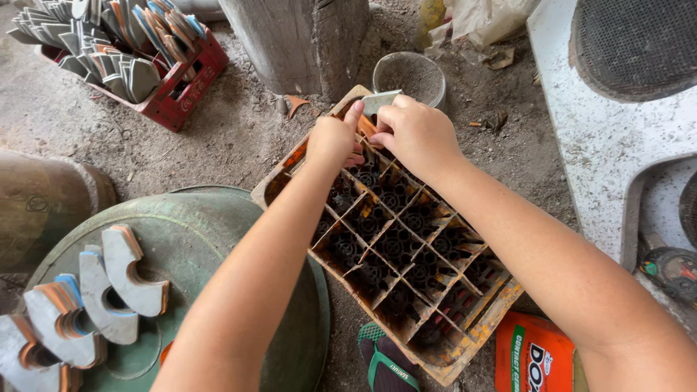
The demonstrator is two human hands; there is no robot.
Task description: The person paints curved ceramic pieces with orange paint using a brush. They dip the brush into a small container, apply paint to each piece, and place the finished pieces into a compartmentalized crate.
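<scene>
Both hands were working at the far corner of an old orange divided crate [465, 341] sitting on the dirt floor [239, 138]. The right hand [417, 131] had its fingers pinched on a small flat grey piece [380, 101], held right above that corner cell. The left hand [332, 139] sat just beside it, index finger sticking up against the piece, the other fingers curled down into the compartment; couldn't tell if they were gripping anything in there. The rest of the cells were packed with dark round ribbed parts [396, 247].

What could've gone sideways, as I see it: the piece was only held by the fingertips at one edge, so a slip would drop it in among the dark parts. The thin dividers looked grimy and worn, so pushing hard might bend one.

Around it: a green metal lid [218, 239] with grey curved shoe-shaped pieces [131, 272] stacked on it, a red crate [181, 94] full of more of those, a glass bowl [410, 76], and a green sandal [385, 359] by the near corner.
</scene>
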